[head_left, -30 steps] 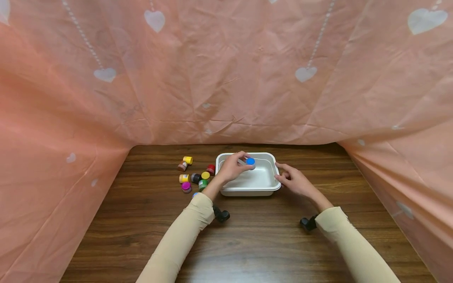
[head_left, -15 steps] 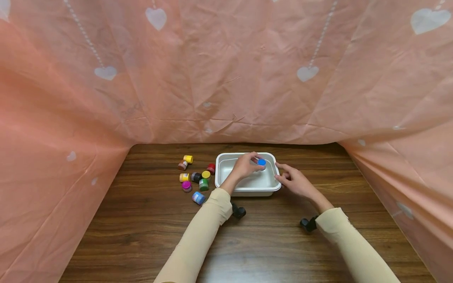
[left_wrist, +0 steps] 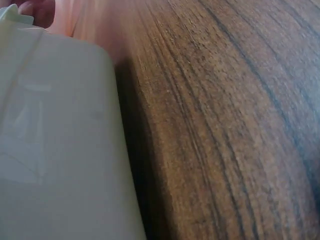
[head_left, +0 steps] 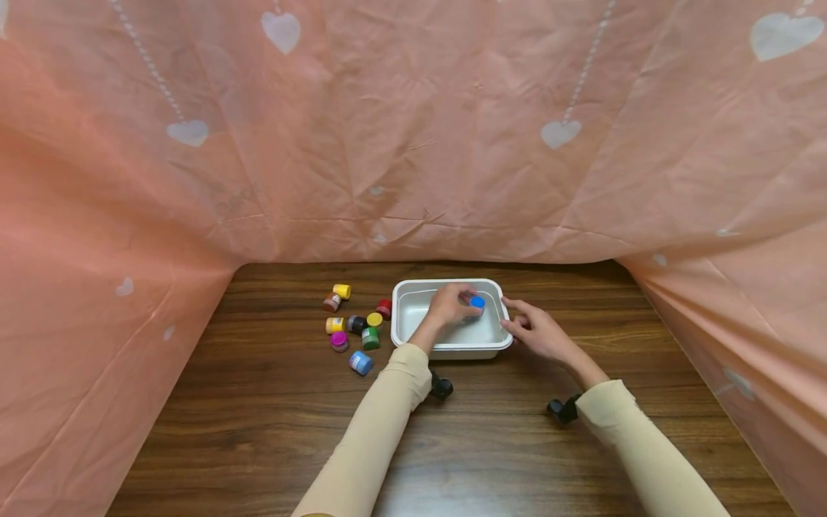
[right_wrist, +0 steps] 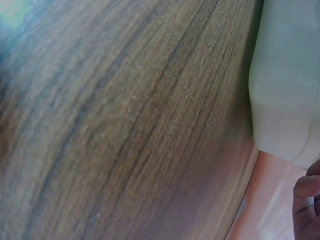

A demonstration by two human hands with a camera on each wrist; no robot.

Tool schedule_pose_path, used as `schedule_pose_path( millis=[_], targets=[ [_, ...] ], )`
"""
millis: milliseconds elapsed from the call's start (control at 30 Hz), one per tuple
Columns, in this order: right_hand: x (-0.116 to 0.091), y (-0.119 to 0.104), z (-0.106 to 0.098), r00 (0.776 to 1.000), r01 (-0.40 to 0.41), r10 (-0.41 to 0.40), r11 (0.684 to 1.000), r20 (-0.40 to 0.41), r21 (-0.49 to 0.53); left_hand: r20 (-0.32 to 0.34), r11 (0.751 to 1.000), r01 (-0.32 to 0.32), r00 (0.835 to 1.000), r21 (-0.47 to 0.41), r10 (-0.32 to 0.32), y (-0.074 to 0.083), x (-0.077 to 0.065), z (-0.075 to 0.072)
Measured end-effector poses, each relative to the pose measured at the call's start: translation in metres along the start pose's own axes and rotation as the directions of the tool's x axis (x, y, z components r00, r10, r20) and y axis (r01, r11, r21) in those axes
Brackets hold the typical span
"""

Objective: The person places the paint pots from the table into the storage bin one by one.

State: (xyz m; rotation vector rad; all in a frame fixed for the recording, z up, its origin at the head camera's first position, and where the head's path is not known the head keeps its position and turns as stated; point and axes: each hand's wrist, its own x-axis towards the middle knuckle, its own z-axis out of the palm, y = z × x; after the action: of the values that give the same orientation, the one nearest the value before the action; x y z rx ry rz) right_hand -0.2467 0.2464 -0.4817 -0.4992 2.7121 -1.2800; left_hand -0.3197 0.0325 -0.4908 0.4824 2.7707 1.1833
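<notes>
Your left hand [head_left: 447,307] has carried the blue-lidded jar [head_left: 477,303] rightward since a second ago; thumb and fingers now pinch it low within the tray [head_left: 465,347], toward three o'clock. Nearest you, your left sleeve [head_left: 368,432] passes by the light-blue jar [head_left: 361,362] at the tray's eight o'clock — a brush could roll it, as it seems to lie on its side. Whether the pinched jar touches the tray floor, you cannot tell; an uneven release could tip it. Your right hand [head_left: 541,333] lays loose fingers against the three o'clock rim — too light a touch, and a bump could slide the tray. Toward nine o'clock sit the green jar [head_left: 370,339], red jar [head_left: 384,309] and, farthest, yellow jar [head_left: 342,291].
</notes>
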Motion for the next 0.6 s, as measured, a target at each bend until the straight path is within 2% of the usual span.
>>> schedule_pose_path(
  millis=[267, 467, 600],
  targets=[
    [-0.0001, 0.0006, 0.0014, 1.0, 0.01, -0.011, 0.999, 0.019, 0.031, 0.006, 0.995, -0.032, 0.999, 0.092, 0.031, -0.0052, 0.0008, 0.0048],
    [0.0011, 0.0008, -0.0008, 1.0, 0.012, -0.013, 0.999, 0.02, 0.031, -0.001, 0.995, -0.056, 0.998, 0.079, 0.056, -0.0046, 0.0022, 0.008],
    [0.0006, -0.0002, -0.001, 1.0, 0.006, -0.007, 0.999, 0.023, 0.034, 0.004, 0.996, -0.04, 0.999, 0.078, 0.04, -0.0056, 0.0032, 0.0092]
  ],
)
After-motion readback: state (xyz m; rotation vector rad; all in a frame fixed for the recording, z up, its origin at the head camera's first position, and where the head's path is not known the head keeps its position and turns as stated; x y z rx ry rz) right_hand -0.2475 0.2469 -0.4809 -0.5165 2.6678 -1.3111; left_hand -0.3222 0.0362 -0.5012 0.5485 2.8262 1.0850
